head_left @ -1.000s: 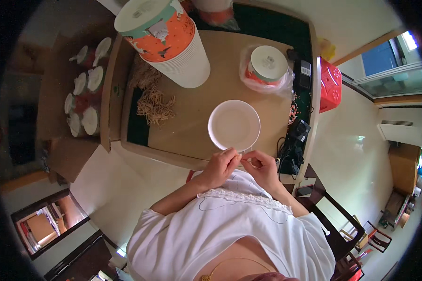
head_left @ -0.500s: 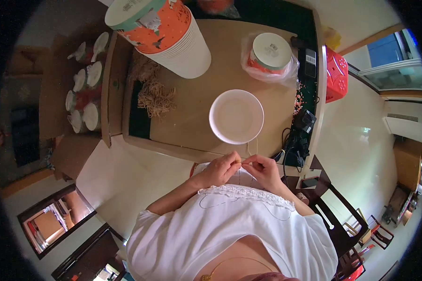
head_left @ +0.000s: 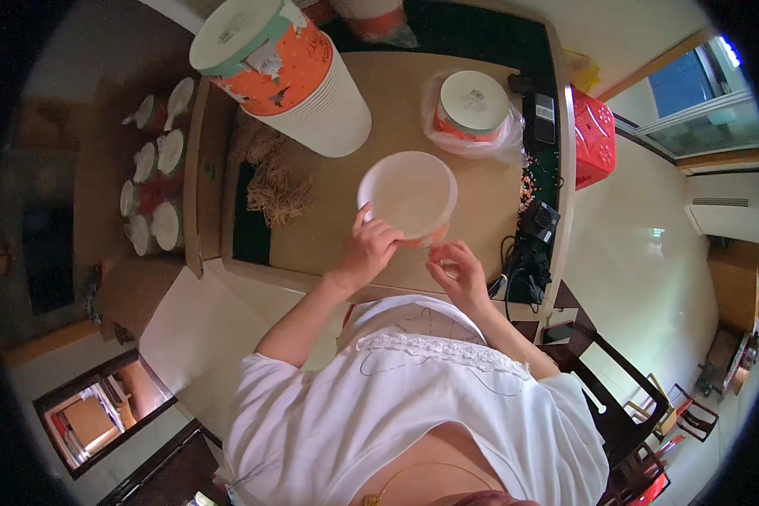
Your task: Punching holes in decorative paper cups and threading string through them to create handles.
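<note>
A white paper bucket (head_left: 409, 190) with an orange outer side tilts toward me near the table's front edge, its mouth facing up. My left hand (head_left: 369, 253) grips its near left rim, thumb and fingers on either side of the wall. Close against the bucket's near right side, my right hand (head_left: 459, 274) is closed in a pinch. Something small and pale shows among its fingers, too small to make out. A heap of tan string (head_left: 280, 190) lies to the left.
At the back left rises a tall stack of paper buckets (head_left: 316, 105). Another bucket (head_left: 474, 101) stands in clear plastic at the back right. Black adapters and cables (head_left: 527, 274) lie by the right edge. A cardboard box (head_left: 207, 169) with white-lidded containers (head_left: 169, 152) is beyond the left edge.
Both hands have come forward from my lap to the bucket. The left has taken hold of its rim, and the bucket has tipped toward me. The hands have moved apart.
</note>
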Available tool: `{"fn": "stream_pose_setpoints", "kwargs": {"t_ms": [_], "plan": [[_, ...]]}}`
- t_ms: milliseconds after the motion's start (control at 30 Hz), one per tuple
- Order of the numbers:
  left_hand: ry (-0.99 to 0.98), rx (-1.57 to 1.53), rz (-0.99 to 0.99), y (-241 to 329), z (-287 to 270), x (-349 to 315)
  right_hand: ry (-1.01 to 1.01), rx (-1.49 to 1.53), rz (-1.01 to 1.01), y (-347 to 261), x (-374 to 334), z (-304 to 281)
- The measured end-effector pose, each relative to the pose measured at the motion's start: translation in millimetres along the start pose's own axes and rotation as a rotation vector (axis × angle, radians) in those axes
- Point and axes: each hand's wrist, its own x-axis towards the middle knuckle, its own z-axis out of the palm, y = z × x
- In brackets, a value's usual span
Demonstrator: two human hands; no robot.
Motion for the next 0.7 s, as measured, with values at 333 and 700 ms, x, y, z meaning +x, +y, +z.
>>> {"fn": "stream_pose_setpoints", "kwargs": {"t_ms": [333, 700], "plan": [[0.046, -0.535, -0.504, 37.0, -8.5, 14.3, 0.202, -0.113, -0.158, -7.3, 43.5, 17.0], [0.118, -0.463, -0.427, 33.1, 20.7, 15.0, 0.21, -0.224, -0.131, -1.9, 44.2, 13.4]]}}
